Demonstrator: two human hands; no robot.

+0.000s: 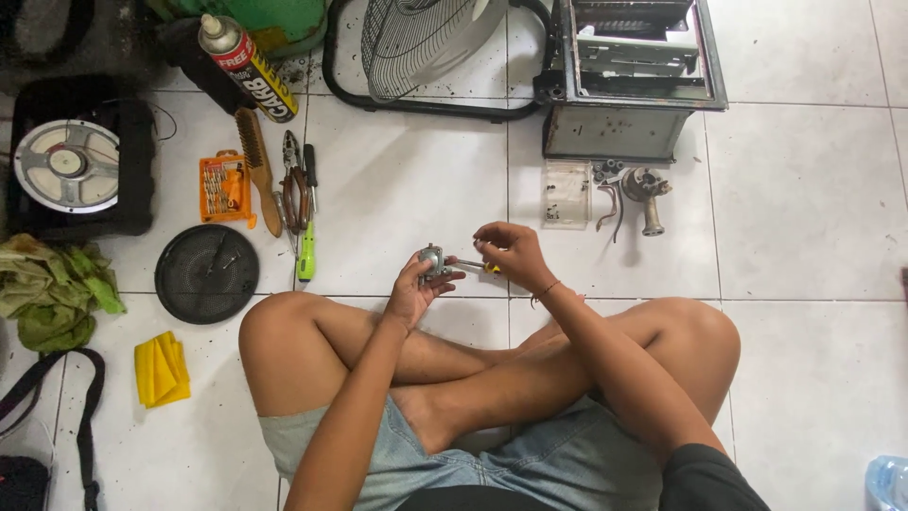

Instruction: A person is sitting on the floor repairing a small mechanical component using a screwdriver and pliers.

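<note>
I sit cross-legged on a white tiled floor. My left hand (414, 289) grips a small round grey metal part (431, 260) held above my left knee. My right hand (511, 254) holds a small screwdriver (473, 266) with a yellow handle, its shaft pointing left into the metal part. Both hands are close together in front of my knees.
A green-handled screwdriver (305, 255), pliers (294, 189), a wire brush (257, 166) and an orange bit case (225, 187) lie at left. A spray can (246, 66), black round grille (206, 273), speaker (66, 166), fan guard (426, 43), metal box (629, 76), small metal fittings (646, 189), yellow cloth (161, 369).
</note>
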